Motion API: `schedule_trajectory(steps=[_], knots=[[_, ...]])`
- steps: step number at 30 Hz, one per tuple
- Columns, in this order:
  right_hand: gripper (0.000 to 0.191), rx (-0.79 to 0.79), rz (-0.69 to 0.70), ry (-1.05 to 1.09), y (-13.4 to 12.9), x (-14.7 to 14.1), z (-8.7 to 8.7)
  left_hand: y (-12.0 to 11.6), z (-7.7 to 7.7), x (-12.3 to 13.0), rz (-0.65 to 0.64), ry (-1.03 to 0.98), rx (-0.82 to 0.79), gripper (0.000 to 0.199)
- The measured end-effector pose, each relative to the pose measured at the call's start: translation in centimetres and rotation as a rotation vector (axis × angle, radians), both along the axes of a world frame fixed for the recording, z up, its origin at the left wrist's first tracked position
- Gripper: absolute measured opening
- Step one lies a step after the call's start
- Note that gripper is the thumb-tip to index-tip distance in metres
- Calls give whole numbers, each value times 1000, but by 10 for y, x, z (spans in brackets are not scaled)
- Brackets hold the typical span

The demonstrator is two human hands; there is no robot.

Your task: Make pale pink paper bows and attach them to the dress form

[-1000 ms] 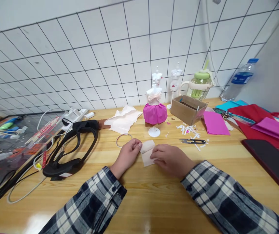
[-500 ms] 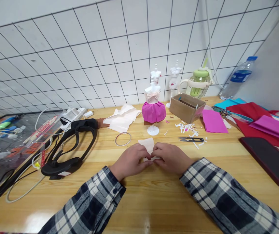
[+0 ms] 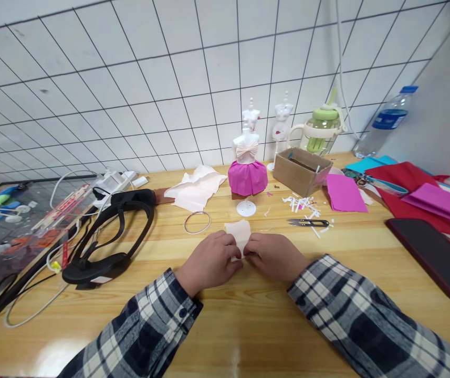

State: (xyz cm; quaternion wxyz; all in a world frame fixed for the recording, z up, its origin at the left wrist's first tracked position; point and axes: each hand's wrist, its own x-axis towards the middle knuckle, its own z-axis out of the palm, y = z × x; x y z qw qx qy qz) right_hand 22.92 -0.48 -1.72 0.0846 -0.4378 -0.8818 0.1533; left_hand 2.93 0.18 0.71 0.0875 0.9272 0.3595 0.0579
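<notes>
A small pale sheet (image 3: 239,231) is held at the middle of the worktop (image 3: 240,331), its near edge pinched by the left hand (image 3: 212,260) on one side and by the right hand (image 3: 274,256) on the other. Beyond it, a miniature dress form (image 3: 247,176) in a magenta skirt is seen upright. Black snips (image 3: 308,222) are laid to the right, near white scraps (image 3: 299,202); a thin ring (image 3: 186,226) is seen to the left.

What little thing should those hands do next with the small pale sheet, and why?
Perhaps press along the near edge of the small, pale-peach, roughly rectangular, paper-like sheet: the bare left hand and bare right hand are close together there, while its far end pokes out uncovered. I can't tell whether that edge is folded.
</notes>
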Motion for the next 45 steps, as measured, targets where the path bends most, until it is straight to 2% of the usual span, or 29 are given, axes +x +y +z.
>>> schedule_trajectory(steps=[6, 14, 22, 32, 39, 45], knots=[[21, -26, -22, -20, -2, -2, 3, -1, -7, 2, -7, 22, 27, 16], [17, 1, -96, 9, -1, -2, 0, 0, -12, 1, 75, 38, -8, 21], [20, 45, -68, -33, -3, -4, 0, -1, -9, 3, 49, 48, 31, 20], [19, 15, -93, -52, -2, -4, 3, 0, -10, 2, 64, -7, -39, 22], [23, 39, -73, -92, -2, -5, 4, 0, -7, 4, 46, 30, 43, 22], [22, 45, -63, -97, -2, -4, 6, 0, -10, 4, 83, 11, -4, 20]])
